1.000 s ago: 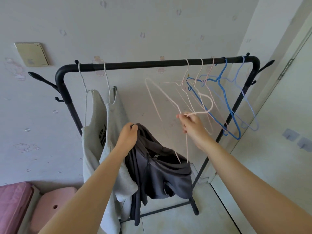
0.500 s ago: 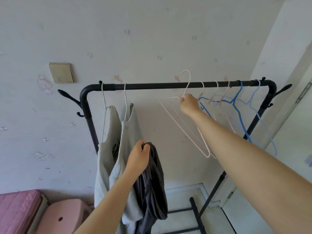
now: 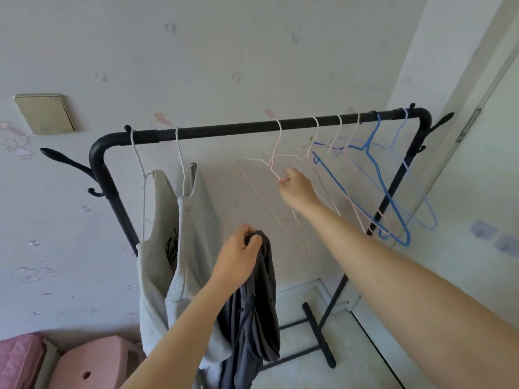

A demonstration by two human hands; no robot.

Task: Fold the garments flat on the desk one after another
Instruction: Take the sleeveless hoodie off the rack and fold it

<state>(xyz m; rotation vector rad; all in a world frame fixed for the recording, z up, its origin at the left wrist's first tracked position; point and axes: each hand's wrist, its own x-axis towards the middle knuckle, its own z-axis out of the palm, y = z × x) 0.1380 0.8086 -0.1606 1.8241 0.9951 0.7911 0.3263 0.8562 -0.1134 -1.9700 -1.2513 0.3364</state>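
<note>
My left hand [image 3: 238,259] grips the bunched top of a dark grey garment [image 3: 252,318], which hangs down in front of the black clothes rack [image 3: 224,130]. My right hand [image 3: 296,190] reaches up and pinches the wire of a pale pink hanger [image 3: 276,141] just below its neck. That hanger is bare and its hook sits over the rail. Two light grey garments [image 3: 193,220] hang on white hangers at the left end of the rail.
Several bare pink and blue hangers [image 3: 373,164] crowd the rail's right end. A pink stool [image 3: 92,366] and a pink cushion [image 3: 16,357] lie at the lower left. The rack's foot [image 3: 320,335] stands on the pale floor beside a door.
My right hand lifted the pink hanger to the rail and hooked it on, then slid down to its shoulder wire. My left hand kept holding the dark garment.
</note>
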